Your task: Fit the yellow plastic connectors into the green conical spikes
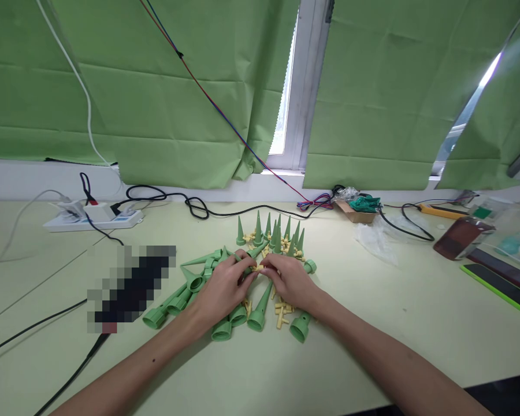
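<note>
My left hand (229, 283) is closed around a green plastic watering spike (248, 270), mostly hidden by the fingers. Between the fingertips of both hands is a small pale-yellow valve fitting (259, 268), which my right hand (292, 280) pinches from the other side. Whether the fitting sits in the spike cannot be made out. Loose green spikes (179, 300) lie left of and below my hands, their wide open ends toward me. Yellow T-shaped fittings (281, 316) are scattered below my right hand. Beyond my hands several spikes (259, 228) stand upright, with yellow fittings at their bases.
A white power strip (97, 219) with plugs stands at the back left, and a black cable (242, 209) runs along the back. A blurred-out dark object (134, 289) lies left. At right are a small cardboard box (357, 214), plastic bag (375, 242), dark-red container (463, 238) and green-edged phone (502, 289).
</note>
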A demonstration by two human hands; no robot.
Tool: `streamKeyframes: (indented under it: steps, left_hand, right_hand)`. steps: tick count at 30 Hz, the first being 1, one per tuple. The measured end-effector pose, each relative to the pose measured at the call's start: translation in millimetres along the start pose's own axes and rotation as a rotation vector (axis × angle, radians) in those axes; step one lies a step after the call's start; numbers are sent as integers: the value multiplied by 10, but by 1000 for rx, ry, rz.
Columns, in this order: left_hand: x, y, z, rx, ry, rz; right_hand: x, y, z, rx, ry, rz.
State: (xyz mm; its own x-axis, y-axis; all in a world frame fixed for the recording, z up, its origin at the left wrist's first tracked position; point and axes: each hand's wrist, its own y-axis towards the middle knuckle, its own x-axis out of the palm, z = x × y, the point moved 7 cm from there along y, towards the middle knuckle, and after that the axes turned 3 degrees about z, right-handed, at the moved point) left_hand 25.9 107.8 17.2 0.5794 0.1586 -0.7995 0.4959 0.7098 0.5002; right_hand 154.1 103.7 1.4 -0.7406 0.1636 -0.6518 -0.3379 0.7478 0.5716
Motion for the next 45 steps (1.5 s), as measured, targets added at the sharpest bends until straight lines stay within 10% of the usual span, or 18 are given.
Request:
streamKeyframes:
  steps: [45]
  left_hand:
    - [-35,9,28,46,-11,26]
  right_hand:
    - [-27,11,-36,48,4,43]
